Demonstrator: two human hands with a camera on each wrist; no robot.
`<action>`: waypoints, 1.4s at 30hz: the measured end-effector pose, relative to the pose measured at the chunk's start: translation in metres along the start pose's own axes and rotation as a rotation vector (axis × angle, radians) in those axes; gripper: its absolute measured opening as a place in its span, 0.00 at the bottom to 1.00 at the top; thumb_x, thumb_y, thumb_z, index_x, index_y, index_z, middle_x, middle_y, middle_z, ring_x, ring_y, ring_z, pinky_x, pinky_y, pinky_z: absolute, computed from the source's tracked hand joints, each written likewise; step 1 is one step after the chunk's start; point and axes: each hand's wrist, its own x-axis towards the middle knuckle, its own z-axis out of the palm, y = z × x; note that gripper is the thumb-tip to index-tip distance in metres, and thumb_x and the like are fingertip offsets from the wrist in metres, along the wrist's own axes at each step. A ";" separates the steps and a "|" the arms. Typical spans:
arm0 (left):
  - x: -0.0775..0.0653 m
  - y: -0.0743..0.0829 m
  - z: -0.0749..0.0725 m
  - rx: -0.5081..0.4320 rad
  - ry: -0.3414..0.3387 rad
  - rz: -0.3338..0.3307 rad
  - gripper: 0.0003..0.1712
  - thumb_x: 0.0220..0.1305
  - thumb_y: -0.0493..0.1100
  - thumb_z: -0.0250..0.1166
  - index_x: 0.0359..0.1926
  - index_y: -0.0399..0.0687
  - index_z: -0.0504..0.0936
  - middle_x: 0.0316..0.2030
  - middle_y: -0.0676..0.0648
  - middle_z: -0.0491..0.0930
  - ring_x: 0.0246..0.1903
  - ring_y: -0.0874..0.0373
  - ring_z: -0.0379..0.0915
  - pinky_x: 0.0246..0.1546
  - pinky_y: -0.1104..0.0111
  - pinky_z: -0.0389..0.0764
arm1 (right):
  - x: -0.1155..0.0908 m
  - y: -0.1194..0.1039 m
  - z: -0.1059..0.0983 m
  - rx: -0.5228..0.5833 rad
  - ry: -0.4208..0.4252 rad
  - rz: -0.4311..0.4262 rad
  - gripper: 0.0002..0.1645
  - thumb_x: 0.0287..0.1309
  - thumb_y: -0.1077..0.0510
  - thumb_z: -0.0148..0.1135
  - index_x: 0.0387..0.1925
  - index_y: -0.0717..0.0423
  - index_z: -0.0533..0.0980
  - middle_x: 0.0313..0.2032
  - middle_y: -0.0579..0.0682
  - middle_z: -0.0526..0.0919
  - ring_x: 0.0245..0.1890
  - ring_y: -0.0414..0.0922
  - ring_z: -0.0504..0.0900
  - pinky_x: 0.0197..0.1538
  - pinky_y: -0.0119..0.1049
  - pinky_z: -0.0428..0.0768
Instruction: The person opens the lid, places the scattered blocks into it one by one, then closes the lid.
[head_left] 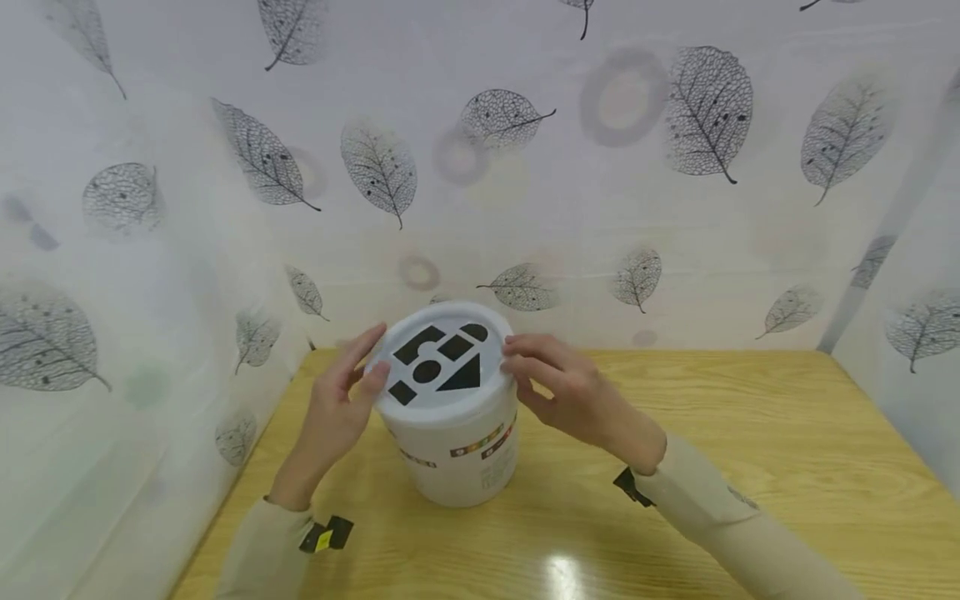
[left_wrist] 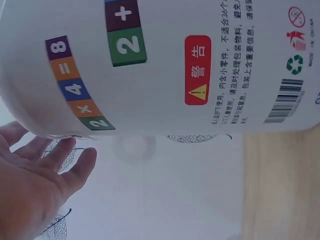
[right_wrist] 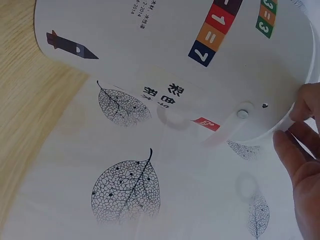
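Observation:
A white plastic bucket (head_left: 461, 475) with a white lid (head_left: 435, 402) stands upright on the table. Black shapes, among them a triangle and a circle, mark the lid's top. My left hand (head_left: 337, 408) holds the lid's left edge, thumb on top and fingers along the rim. On the right side, my right hand (head_left: 577, 396) grips the lid's edge between fingers and thumb. Number blocks and a red warning label are printed on the bucket's side (left_wrist: 160, 75) in the left wrist view. The right wrist view shows a white handle (right_wrist: 227, 127) fixed by a round pivot.
The wood-grain table (head_left: 712, 433) reaches from the bucket to the right. Pale sheets (head_left: 465, 225) with a leaf print hang behind it and on both sides. Black straps (head_left: 633, 487) sit at my wrists.

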 end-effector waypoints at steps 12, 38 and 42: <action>0.004 -0.015 0.002 0.078 -0.080 0.006 0.35 0.72 0.38 0.59 0.78 0.54 0.64 0.76 0.45 0.65 0.65 0.53 0.71 0.60 0.85 0.72 | 0.008 -0.012 0.005 0.067 -0.267 0.462 0.42 0.74 0.31 0.46 0.73 0.57 0.68 0.75 0.57 0.67 0.75 0.56 0.68 0.72 0.56 0.73; 0.037 -0.005 -0.007 0.284 -0.399 0.050 0.45 0.70 0.55 0.59 0.82 0.59 0.51 0.80 0.45 0.56 0.76 0.40 0.59 0.72 0.37 0.66 | 0.037 0.006 0.013 0.127 -0.717 0.658 0.74 0.52 0.20 0.63 0.83 0.51 0.37 0.83 0.49 0.33 0.83 0.52 0.38 0.78 0.58 0.61; 0.039 -0.006 -0.004 0.289 -0.394 0.084 0.46 0.69 0.54 0.61 0.82 0.57 0.51 0.79 0.45 0.58 0.73 0.41 0.63 0.69 0.40 0.71 | 0.037 0.007 0.013 0.082 -0.711 0.633 0.74 0.51 0.20 0.63 0.82 0.54 0.39 0.83 0.52 0.36 0.83 0.53 0.38 0.78 0.59 0.61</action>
